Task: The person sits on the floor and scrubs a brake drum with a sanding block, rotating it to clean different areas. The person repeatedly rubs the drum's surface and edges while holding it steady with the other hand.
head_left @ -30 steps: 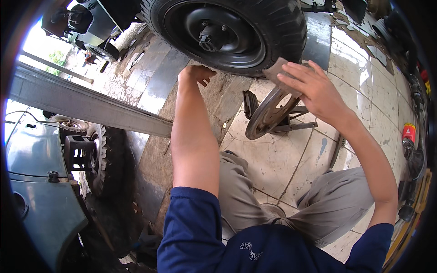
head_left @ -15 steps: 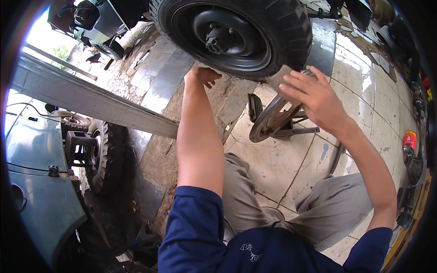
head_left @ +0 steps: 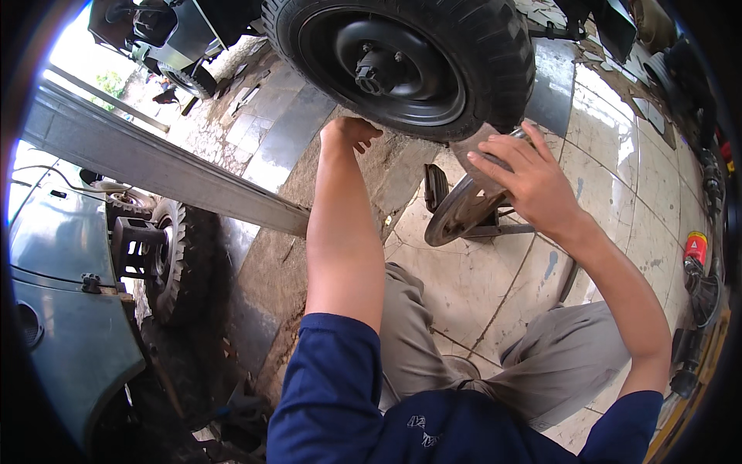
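Note:
My right hand (head_left: 533, 176) has its fingers laid over a brownish-grey sheet that looks like sandpaper (head_left: 469, 147), holding it at the upper edge of a round metal disc (head_left: 454, 220). The disc is worn and tilted, and part of it is hidden behind the hand. Just beyond it stands a large black wheel (head_left: 417, 69) with a thick tyre. My left hand (head_left: 352, 133) hangs in front of the tyre with its fingers loosely bent and slightly apart. Nothing shows in it.
Below the disc are a dark metal bar (head_left: 502, 230) and a black ribbed piece (head_left: 437, 187). A grey metal beam (head_left: 170, 170) crosses on the left, above a green-grey vehicle body (head_left: 69, 232) and another tyre (head_left: 182, 263). A red can (head_left: 696, 249) stands at the far right.
My right hand and the sheet have shifted slightly down along the disc. The whole view has moved a little; my left hand keeps its pose near the tyre.

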{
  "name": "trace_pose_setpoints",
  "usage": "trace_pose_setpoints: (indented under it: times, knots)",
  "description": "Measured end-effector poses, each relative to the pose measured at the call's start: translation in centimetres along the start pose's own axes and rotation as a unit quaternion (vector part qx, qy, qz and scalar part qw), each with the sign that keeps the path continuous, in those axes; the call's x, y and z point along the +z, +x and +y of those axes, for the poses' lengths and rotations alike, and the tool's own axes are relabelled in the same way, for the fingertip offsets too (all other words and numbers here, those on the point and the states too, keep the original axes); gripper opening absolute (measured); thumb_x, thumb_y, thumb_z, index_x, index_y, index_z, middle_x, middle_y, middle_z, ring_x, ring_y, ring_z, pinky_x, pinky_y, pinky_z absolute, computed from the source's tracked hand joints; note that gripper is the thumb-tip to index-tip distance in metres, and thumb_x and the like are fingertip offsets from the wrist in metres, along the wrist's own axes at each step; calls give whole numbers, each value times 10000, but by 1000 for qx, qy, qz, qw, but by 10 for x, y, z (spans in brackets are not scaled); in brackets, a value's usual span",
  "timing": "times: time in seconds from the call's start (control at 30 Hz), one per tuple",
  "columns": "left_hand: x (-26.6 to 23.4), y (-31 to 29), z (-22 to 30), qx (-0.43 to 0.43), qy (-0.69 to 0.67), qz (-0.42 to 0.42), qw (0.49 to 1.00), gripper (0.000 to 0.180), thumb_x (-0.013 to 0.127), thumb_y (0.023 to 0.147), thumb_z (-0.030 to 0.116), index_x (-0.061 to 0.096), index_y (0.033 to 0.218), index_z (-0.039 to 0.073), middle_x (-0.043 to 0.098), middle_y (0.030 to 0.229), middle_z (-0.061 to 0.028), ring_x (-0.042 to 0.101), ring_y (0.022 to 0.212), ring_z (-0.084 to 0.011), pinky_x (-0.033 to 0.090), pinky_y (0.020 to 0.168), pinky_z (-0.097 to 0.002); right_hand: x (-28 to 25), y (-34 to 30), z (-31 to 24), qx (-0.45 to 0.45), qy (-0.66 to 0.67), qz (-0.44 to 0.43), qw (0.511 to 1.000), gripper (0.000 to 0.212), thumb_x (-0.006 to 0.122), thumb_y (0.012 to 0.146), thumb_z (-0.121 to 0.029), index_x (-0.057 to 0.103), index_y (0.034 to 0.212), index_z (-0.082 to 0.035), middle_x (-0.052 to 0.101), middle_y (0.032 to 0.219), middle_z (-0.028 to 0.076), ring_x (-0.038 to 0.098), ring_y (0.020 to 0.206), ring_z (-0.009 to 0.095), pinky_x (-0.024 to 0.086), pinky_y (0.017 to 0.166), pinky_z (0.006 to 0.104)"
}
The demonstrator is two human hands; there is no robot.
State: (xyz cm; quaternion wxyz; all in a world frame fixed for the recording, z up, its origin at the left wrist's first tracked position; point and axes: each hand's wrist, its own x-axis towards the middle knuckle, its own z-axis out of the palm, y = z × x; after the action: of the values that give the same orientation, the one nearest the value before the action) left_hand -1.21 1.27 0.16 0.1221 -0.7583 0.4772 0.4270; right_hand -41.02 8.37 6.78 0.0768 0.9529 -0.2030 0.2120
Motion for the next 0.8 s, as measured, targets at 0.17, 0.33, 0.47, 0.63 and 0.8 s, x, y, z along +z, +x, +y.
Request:
trace_pose_setpoints:
  times: [0.17, 0.33, 0.47, 0.63, 0.8]
  knots:
    - [2, -4, 5, 2, 9, 11, 1000, 630, 450, 983, 561, 447, 1464, 155, 519, 1470, -62, 575, 1275, -235, 477, 1031, -416, 1, -4, 13, 5, -47, -10, 999, 578, 560, 859, -13, 531, 1411, -184, 554, 1406, 37, 477, 1348, 205, 276, 1182, 512]
    - [3, -3, 0, 3, 7, 11, 1000, 651, 464, 973, 578, 443, 1470, 158, 522, 1468, -68, 577, 1272, -242, 476, 1031, -424, 1, -8, 11, 36, -68, -21, 997, 642, 519, 874, 2, 451, 1479, -203, 507, 1462, 58, 426, 1396, 220, 266, 1184, 520]
    - [-7, 4, -2, 11, -9, 11, 1000, 681, 482, 956, 601, 428, 1481, 171, 515, 1475, -74, 576, 1274, -234, 474, 1030, -427, -2, -9, 17, 38, -34, -42, 998, 609, 513, 903, -19, 449, 1480, -203, 495, 1474, 57, 414, 1406, 220, 265, 1181, 522]
    - [-3, -2, -2, -8, 15, 5, 1000, 678, 470, 959, 596, 411, 1492, 181, 499, 1491, -72, 569, 1284, -230, 473, 1029, -420, -8, -5, 11, 17, 20, -56, 998, 560, 500, 929, -27, 470, 1462, -194, 466, 1499, 52, 389, 1423, 220, 270, 1172, 522]
    - [-2, -2, -1, -4, -3, 8, 1000, 662, 474, 955, 594, 441, 1473, 183, 506, 1486, -68, 570, 1280, -224, 470, 1028, -415, 0, -7, 17, 52, 11, -39, 998, 531, 523, 911, -41, 509, 1429, -155, 483, 1486, 65, 390, 1423, 224, 274, 1166, 517]
